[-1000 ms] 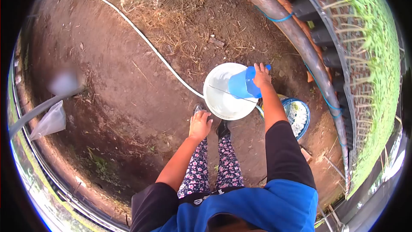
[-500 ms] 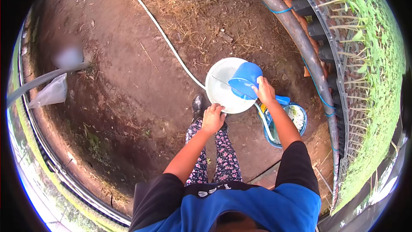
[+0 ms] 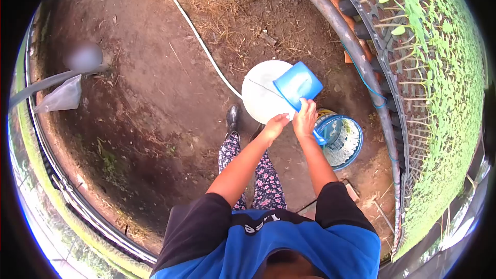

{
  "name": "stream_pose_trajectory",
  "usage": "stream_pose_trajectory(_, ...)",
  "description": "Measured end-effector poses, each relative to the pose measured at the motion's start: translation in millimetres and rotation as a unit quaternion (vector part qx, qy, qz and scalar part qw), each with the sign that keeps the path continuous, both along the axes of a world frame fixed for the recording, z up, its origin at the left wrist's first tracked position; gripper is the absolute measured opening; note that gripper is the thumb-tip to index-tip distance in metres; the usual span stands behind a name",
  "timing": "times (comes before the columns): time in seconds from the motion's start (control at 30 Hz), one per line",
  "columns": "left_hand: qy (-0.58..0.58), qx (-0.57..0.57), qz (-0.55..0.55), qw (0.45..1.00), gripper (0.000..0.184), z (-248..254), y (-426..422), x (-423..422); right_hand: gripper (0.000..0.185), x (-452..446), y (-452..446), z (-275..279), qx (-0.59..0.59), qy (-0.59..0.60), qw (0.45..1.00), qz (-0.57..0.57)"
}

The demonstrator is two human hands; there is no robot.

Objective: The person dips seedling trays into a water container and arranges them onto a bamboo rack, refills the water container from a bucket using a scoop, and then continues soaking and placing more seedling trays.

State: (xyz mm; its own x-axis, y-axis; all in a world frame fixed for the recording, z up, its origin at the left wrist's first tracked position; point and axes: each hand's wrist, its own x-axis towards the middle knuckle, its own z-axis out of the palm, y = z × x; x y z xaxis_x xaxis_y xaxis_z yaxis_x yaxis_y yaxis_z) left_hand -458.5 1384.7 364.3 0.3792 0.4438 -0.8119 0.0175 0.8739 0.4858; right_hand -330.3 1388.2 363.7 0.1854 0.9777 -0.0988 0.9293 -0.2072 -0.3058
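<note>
A blue plastic jug (image 3: 298,83) is tilted over the right side of a round white bucket (image 3: 261,93). My right hand (image 3: 305,119) is closed on the jug near its handle, which points down toward the blue-rimmed bucket. My left hand (image 3: 277,125) is at the near rim of the white bucket, close beside my right hand, its fingers bent; what they grip, if anything, is hidden. Below and right stands the blue-rimmed bucket (image 3: 360,147), with whitish material inside.
A pale hose (image 3: 192,27) runs over the soil to the white bucket. Along the right, a pole (image 3: 345,18) tied with blue cord borders trays of green seedlings (image 3: 439,88). A plastic bag (image 3: 63,96) and a grey pipe (image 3: 49,83) are at the left.
The jug has turned, its opening now facing the white bucket. My left hand has moved right and up beside my right hand. The blue-rimmed bucket shows more fully, with the hose no longer across it.
</note>
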Motion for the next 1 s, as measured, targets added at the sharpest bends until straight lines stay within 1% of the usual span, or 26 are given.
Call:
stream_pose_trajectory(0.07, -0.074, -0.113, 0.050, 0.990, 0.040, 27.6, 12.9, 9.0, 0.058, -7.7, -2.9, 22.3, 0.025, 0.034, 0.998, -0.037)
stream_pose_trajectory(0.1, -0.090, -0.098, 0.025, 0.991, 0.048, 27.1, 11.2, 12.3, 0.056, -10.4, -3.6, 29.6, 0.051, 0.059, 0.995, -0.054)
stream_pose_trajectory(0.2, -0.137, -0.041, 0.062, 0.988, 0.059, 39.8, 6.5, 23.1, 0.058, -21.1, -5.8, 55.9, 0.109, 0.229, 0.952, -0.172)
stream_pose_trajectory(0.23, -0.140, -0.037, 0.063, 0.987, 0.059, 45.8, 7.2, 22.7, 0.059, -20.7, -7.3, 57.5, 0.092, 0.228, 0.954, -0.173)
stream_pose_trajectory(0.3, -0.146, -0.030, 0.066, 0.987, 0.060, 63.7, 10.0, 19.8, 0.059, -20.2, -12.8, 55.2, 0.083, 0.292, 0.932, -0.199)
stream_pose_trajectory(0.37, -0.127, -0.055, 0.044, 0.989, 0.056, 84.5, 14.4, 13.0, 0.060, -24.2, -15.9, 63.5, 0.068, 0.356, 0.906, -0.217)
stream_pose_trajectory(0.4, -0.116, -0.069, 0.034, 0.990, 0.054, 89.3, 14.7, 9.3, 0.061, -28.0, -14.7, 76.0, 0.056, 0.386, 0.894, -0.222)
stream_pose_trajectory(0.5, -0.135, -0.067, 0.113, 0.982, 0.044, 86.9, 13.1, 2.0, 0.065, -37.4, -19.9, 82.1, 0.034, 0.476, 0.851, -0.220)
stream_pose_trajectory(0.53, -0.141, -0.046, 0.125, 0.981, 0.040, 84.4, 14.3, 0.6, 0.066, -39.7, -21.6, 81.4, 0.030, 0.505, 0.835, -0.217)
stream_pose_trajectory(0.6, -0.151, -0.004, 0.150, 0.977, 0.033, 75.7, 21.2, -2.4, 0.061, -40.1, -22.7, 78.2, 0.033, 0.481, 0.858, -0.175)
stream_pose_trajectory(0.63, -0.097, 0.008, 0.139, 0.985, 0.028, 68.0, 25.4, -8.1, 0.059, -39.3, -24.1, 76.1, 0.033, 0.469, 0.869, -0.155)
stream_pose_trajectory(0.67, -0.057, 0.041, 0.112, 0.991, 0.026, 60.3, 29.0, -14.5, 0.057, -37.6, -25.5, 73.4, 0.033, 0.456, 0.879, -0.134)
stream_pose_trajectory(0.7, -0.018, 0.093, 0.075, 0.993, 0.026, 57.1, 34.1, -21.2, 0.053, -34.8, -26.5, 68.1, 0.027, 0.442, 0.885, -0.142)
stream_pose_trajectory(0.73, 0.021, 0.145, 0.038, 0.989, 0.026, 57.0, 40.9, -28.2, 0.049, -28.0, -27.1, 53.7, 0.016, 0.369, 0.917, -0.150)
stream_pose_trajectory(0.77, 0.053, 0.159, 0.020, 0.986, 0.026, 57.5, 46.5, -34.7, 0.049, -16.5, -24.8, 39.4, -0.006, 0.284, 0.953, -0.105)
stream_pose_trajectory(0.8, 0.092, 0.206, -0.006, 0.974, 0.027, 49.5, 48.5, -41.2, 0.051, -10.4, -17.1, 30.2, -0.028, 0.197, 0.978, -0.057)
stream_pose_trajectory(0.87, 0.207, 0.307, -0.090, 0.925, 0.032, 57.7, 52.7, -57.9, 0.054, -11.2, 2.9, 9.6, -0.065, 0.104, 0.992, -0.023)
stream_pose_trajectory(0.9, 0.224, 0.362, -0.083, 0.901, 0.038, 70.5, 53.9, -67.5, 0.055, -13.2, 13.4, -0.5, -0.082, 0.057, 0.995, -0.003)
stream_pose_trajectory(0.93, 0.241, 0.415, -0.078, 0.874, 0.043, 86.7, 54.8, -77.6, 0.056, -15.1, 23.9, -9.7, -0.123, 0.059, 0.990, 0.023)
stream_pose_trajectory(0.97, 0.251, 0.381, -0.060, 0.888, 0.057, 99.3, 53.9, -88.5, 0.057, -17.7, 33.0, -17.9, -0.165, 0.061, 0.983, 0.049)
stream_pose_trajectory(1.0, 0.254, 0.368, -0.043, 0.893, 0.070, 101.6, 49.0, -101.1, 0.059, -22.5, 43.1, -24.0, -0.206, 0.062, 0.974, 0.076)
